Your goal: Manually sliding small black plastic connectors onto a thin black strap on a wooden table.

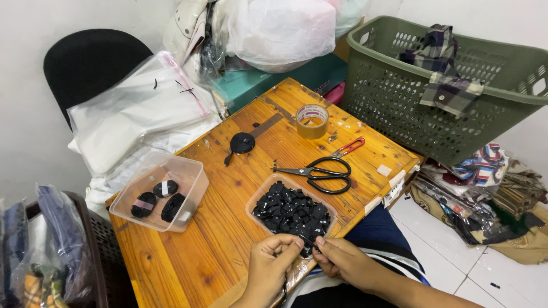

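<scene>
Pinching a small black piece (pixel 306 242) between the fingertips of both hands, the person is holding it just at the near edge of the tub of black pieces (pixel 292 212), low over the near rim of the wooden table (pixel 222 228). The left hand (pixel 273 263) is curling narrow around one end of the piece, and the right hand (pixel 342 261) is closing on the other end; the piece is thin, dark and too small to tell its shape. The tub is shallow, clear plastic, and is brimming with many similar small black bits. To the left of that tub a larger clear box (pixel 161 191) is sitting, holding three black oval rolls, two with pale bands. Beyond the tub black-handled scissors (pixel 319 171) are lying flat, with a red-handled snipper (pixel 347 148) just behind them. Farther from the tub a roll of brown tape (pixel 312 121) and a black ribbon coil (pixel 242 142) are resting. Right of the tub, off the table, a green laundry basket (pixel 399 108) is carrying plaid cloth (pixel 445 85) over its rim.
</scene>
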